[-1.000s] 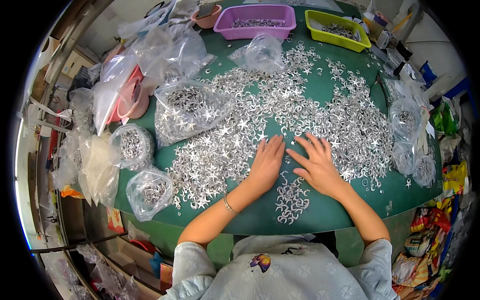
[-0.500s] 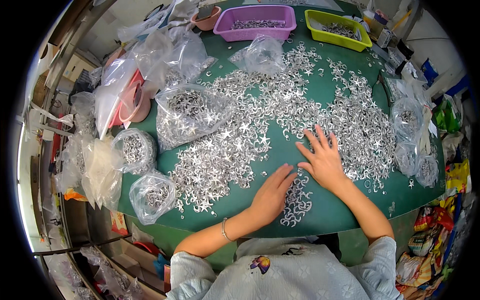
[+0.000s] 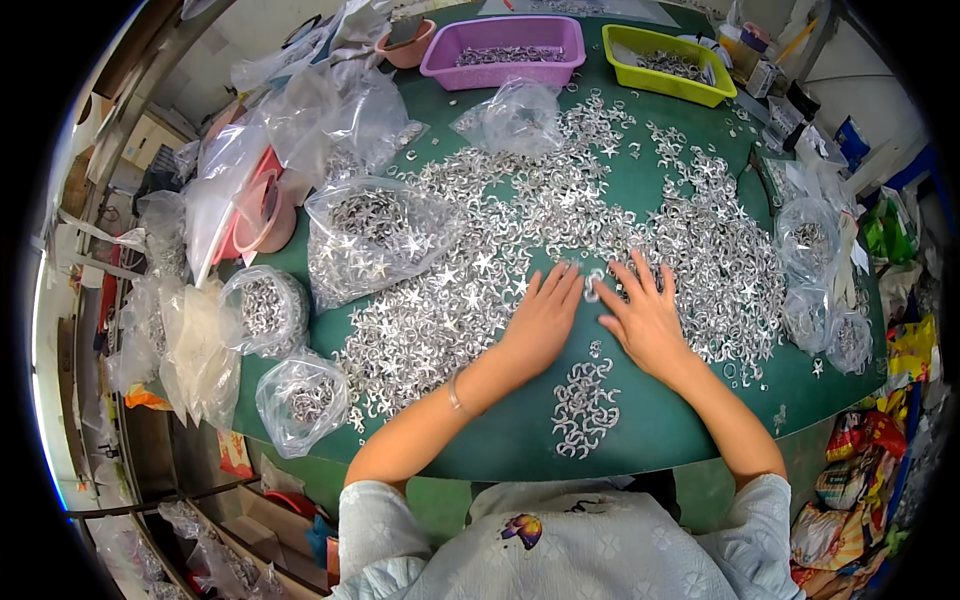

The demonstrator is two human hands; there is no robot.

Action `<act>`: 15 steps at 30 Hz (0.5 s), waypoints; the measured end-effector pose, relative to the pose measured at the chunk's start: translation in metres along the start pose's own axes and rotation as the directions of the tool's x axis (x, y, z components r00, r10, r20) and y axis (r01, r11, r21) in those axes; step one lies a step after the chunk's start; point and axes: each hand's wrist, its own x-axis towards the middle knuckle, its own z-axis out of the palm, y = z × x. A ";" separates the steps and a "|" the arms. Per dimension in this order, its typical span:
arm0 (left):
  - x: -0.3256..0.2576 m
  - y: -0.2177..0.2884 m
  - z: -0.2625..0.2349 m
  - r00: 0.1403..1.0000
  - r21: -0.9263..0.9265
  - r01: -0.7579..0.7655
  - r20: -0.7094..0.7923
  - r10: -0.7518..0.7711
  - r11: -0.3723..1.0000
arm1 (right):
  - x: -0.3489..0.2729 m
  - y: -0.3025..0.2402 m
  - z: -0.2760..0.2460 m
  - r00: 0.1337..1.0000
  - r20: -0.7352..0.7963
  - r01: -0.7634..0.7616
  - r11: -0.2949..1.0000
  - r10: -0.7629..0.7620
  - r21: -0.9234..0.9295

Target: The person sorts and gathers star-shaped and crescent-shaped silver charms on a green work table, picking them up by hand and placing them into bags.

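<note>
Both hands lie flat and open, left hand [image 3: 540, 322] and right hand [image 3: 645, 318], on the shiny metal bits [image 3: 600, 225] spread toward twelve o'clock on the green table [image 3: 500, 440], so slide gently, a few at once.

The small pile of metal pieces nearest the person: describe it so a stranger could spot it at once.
Start at the green table and find the two hands, left hand and right hand, lying flat on it. Just below them, toward the person's chest, lies the small pile. Unlike the wide scatter beyond the hands, it is a compact, separate cluster ringed by bare green.
</note>
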 end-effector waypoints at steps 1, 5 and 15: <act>-0.010 0.002 -0.004 1.000 -0.033 -0.012 -0.011 0.011 0.999 | -0.007 -0.001 -0.005 0.999 0.036 0.029 0.999 -0.030 0.045; -0.041 0.007 -0.010 0.989 -0.103 -0.004 -0.147 -0.011 0.995 | -0.012 0.001 -0.008 0.996 -0.083 0.023 0.996 -0.016 0.083; -0.046 0.017 -0.016 0.950 -0.342 0.080 -0.259 -0.176 0.936 | -0.020 0.001 -0.008 0.995 0.014 0.099 0.986 -0.101 0.132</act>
